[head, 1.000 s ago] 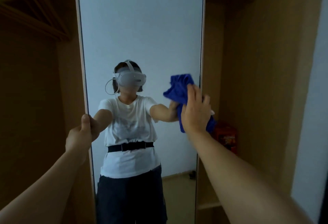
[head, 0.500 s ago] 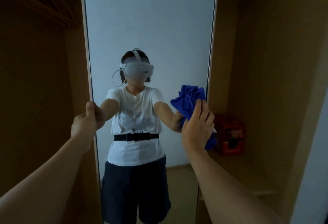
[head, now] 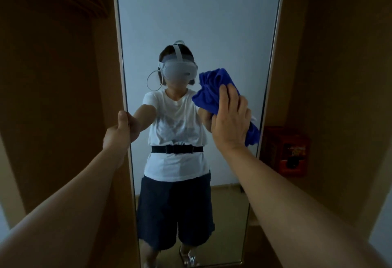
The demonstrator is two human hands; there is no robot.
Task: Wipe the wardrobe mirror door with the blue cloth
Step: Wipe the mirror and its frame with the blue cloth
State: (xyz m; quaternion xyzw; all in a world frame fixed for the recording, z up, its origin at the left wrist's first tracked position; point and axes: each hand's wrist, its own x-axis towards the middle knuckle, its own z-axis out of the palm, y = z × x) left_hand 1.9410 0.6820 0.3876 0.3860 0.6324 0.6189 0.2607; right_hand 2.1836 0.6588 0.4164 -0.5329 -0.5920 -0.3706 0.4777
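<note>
1. Blue cloth [head: 214, 89] sits bunched under the right hand [head: 231, 119], whose fingers lie fairly straight across it, pressing it flat to the glass at mid-height, toward the right edge.
2. The left hand [head: 119, 132] grips the left edge of the mirror door [head: 201, 13], thumb on the front, seemingly to steady it.
3. Wiping looks under way; no streaks or smears show on the glass, so how much is done cannot be judged. The upper and lower glass lie well apart from the cloth.
4. A red box [head: 286, 151] stands on a wardrobe shelf just right of the door.
</note>
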